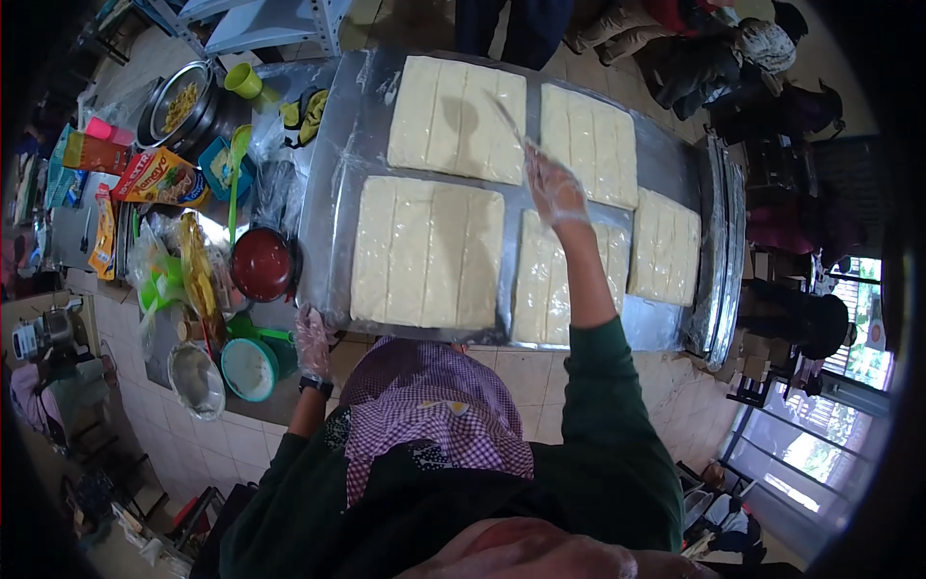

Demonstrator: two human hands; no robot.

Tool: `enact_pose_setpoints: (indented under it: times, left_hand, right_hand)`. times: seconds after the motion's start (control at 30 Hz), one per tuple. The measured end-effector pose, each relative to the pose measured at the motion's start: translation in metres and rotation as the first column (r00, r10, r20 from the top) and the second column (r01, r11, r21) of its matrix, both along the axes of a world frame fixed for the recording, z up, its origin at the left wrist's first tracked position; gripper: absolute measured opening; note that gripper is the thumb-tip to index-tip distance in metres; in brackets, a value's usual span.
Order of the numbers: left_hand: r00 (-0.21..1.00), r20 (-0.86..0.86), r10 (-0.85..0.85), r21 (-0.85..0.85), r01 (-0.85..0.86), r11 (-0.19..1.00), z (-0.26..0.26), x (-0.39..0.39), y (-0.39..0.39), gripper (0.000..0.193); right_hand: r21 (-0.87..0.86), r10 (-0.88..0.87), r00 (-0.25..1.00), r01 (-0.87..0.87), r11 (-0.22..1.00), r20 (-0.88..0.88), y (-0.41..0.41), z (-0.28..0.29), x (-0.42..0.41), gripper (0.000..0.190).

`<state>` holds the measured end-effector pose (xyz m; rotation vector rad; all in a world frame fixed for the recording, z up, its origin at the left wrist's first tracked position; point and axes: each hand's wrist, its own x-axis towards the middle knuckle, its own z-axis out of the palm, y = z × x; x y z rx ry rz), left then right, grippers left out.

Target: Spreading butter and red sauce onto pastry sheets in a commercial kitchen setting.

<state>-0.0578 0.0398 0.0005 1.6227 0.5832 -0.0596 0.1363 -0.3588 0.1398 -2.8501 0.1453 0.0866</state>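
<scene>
My right hand (pixel 555 192), in a clear plastic glove, grips a thin knife (pixel 508 117) by its handle. The blade slants over the back left slab of pale dough (pixel 416 123), and whether it touches is unclear. Lengthwise lines divide this slab, the front left slab (pixel 411 250), the back right slab (pixel 597 145), the front middle slab (pixel 546 297) and the right-hand slab (pixel 664 246). My forearm partly covers the front middle one. All lie on a metal worktop (pixel 336 195). Also gloved, my left hand (pixel 313 339) is by the worktop's front left corner; its grasp is unclear.
Left of the dough stand a dark red bowl (pixel 262 264), a teal tub (pixel 249 369), a foil-coloured bowl (pixel 195 380), a green cup (pixel 243 80) and a mayonnaise pouch (pixel 163 177). Wrapped trays (pixel 720 253) are at the right end. People (pixel 723 65) are beyond the worktop.
</scene>
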Motion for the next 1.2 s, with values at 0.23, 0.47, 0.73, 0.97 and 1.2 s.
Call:
enact_pose_setpoints:
  times: [0.23,0.47,0.73,0.97,1.2]
  left_hand:
    - [0.945,-0.263,-0.196,-0.056,0.187,0.981,0.026,0.029,0.003,0.035]
    - [0.904,-0.221,-0.365,-0.018,0.370,0.929,0.007,0.030,0.016,0.048]
    - [0.795,-0.391,-0.464,0.001,0.504,0.864,0.018,0.042,0.021,0.059]
    - [0.733,-0.430,-0.528,-0.006,0.582,0.813,0.021,0.049,0.023,0.060]
    - [0.780,-0.377,-0.498,-0.096,0.502,0.859,0.028,0.045,0.021,0.061]
  right_hand:
    - [-0.265,0.008,0.998,-0.024,0.964,-0.060,-0.008,-0.049,0.124,0.034]
    - [-0.615,0.276,0.955,-0.281,0.737,-0.107,0.038,-0.019,0.024,0.053]
    - [-0.936,0.409,0.853,-0.229,-0.267,-0.325,0.058,0.032,-0.081,0.060]
    - [0.209,-0.127,0.985,0.101,0.973,0.117,0.044,-0.014,0.017,0.044]
    - [0.289,-0.273,0.954,0.229,0.930,0.125,0.071,-0.043,0.081,0.040]
